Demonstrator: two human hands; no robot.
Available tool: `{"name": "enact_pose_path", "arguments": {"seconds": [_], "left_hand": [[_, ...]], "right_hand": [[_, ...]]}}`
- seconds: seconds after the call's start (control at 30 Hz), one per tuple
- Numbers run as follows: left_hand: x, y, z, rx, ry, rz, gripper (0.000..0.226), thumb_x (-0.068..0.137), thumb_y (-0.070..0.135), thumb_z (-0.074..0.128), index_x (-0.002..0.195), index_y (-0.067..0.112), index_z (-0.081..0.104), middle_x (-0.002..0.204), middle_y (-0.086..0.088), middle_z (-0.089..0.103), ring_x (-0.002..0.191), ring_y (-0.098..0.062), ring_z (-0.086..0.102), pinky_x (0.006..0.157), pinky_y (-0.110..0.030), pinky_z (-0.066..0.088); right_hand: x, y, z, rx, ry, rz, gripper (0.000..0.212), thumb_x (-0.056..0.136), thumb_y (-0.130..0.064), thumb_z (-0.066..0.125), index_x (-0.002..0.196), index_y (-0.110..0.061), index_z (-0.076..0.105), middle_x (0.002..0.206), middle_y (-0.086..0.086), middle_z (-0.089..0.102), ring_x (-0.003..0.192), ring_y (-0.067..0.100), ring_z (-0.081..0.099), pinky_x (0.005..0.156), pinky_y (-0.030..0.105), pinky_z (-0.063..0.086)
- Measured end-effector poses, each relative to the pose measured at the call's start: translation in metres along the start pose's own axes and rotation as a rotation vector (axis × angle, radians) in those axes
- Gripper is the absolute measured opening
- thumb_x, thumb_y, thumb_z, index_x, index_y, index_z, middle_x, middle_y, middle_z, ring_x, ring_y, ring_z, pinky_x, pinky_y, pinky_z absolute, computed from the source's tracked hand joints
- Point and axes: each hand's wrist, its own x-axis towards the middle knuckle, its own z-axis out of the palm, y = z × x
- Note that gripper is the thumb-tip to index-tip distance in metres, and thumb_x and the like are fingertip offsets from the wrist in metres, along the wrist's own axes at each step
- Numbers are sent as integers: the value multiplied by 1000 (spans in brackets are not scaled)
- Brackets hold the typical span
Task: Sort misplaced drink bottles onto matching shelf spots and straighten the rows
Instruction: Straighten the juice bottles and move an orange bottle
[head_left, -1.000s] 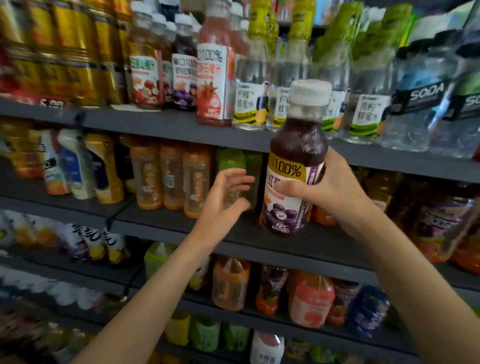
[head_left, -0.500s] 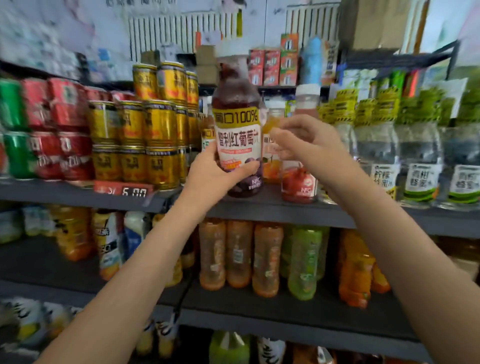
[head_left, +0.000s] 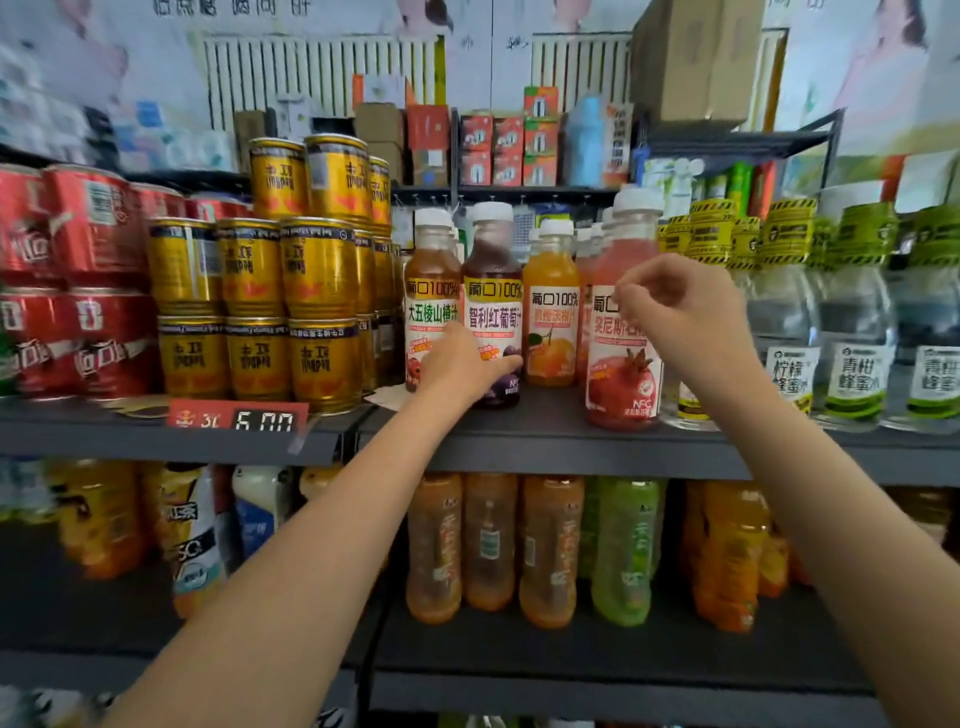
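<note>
A dark purple grape juice bottle (head_left: 492, 291) with a white cap stands upright on the upper grey shelf (head_left: 545, 441), between a brown hawthorn juice bottle (head_left: 430, 280) and an orange juice bottle (head_left: 551, 306). My left hand (head_left: 464, 366) grips the grape bottle low on its label. My right hand (head_left: 685, 317) hovers with curled fingers in front of a pink pomegranate juice bottle (head_left: 621, 374), which stands nearer the shelf's front edge than its row; I see nothing held in it.
Gold cans (head_left: 270, 312) stacked two and three high and red cans (head_left: 67, 291) fill the shelf's left part. Clear honey-water bottles (head_left: 857, 353) crowd the right. A red price tag (head_left: 239, 418) sits on the shelf edge. Orange and green tea bottles (head_left: 550, 551) line the shelf below.
The grape bottle went from my right hand at the lower shelf, over to my left hand, and now stands on the upper shelf in the juice row. My right hand has come off it.
</note>
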Motion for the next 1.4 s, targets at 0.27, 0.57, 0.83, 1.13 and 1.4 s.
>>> {"name": "enact_pose_path", "arguments": {"seconds": [0.27, 0.57, 0.83, 1.13, 1.4], "left_hand": [[10, 7, 14, 463, 26, 17, 60, 87, 60, 49, 96, 1, 51, 102, -14, 59, 87, -28, 55, 67, -35, 43], [-24, 31, 4, 511, 254, 123, 38, 92, 35, 54, 112, 3, 55, 112, -19, 59, 103, -36, 54, 80, -42, 44], [-166, 109, 138, -114, 391, 969, 17, 80, 0, 50, 93, 0, 60, 92, -13, 57, 89, -24, 51, 81, -32, 40], [-205, 158, 317, 12, -93, 617, 22, 83, 12, 52, 104, 15, 57, 99, 5, 53, 84, -7, 52, 81, -19, 33], [-221, 188, 374, 41, -155, 465, 29, 84, 4, 57, 113, 12, 55, 98, 13, 44, 80, 2, 43, 82, -26, 36]], "right_hand": [[1, 12, -21, -174, 80, -56, 11, 85, -9, 54, 88, -7, 65, 83, 6, 66, 78, 17, 59, 74, 30, 47], [-16, 61, -97, -285, 132, 7, 12, 85, -11, 53, 90, -11, 64, 83, 1, 62, 78, 11, 55, 73, 23, 42], [-60, 160, -198, -387, 282, 173, 17, 87, -10, 51, 95, -5, 65, 88, 1, 62, 82, 9, 54, 72, 17, 38], [-100, 297, -327, -493, 285, 327, 8, 87, -9, 53, 94, -6, 58, 102, 22, 55, 97, 33, 50, 72, 16, 26], [-120, 371, -321, -303, -130, 590, 72, 78, -28, 74, 134, -3, 35, 131, 17, 49, 121, 32, 47, 95, 35, 40]]}}
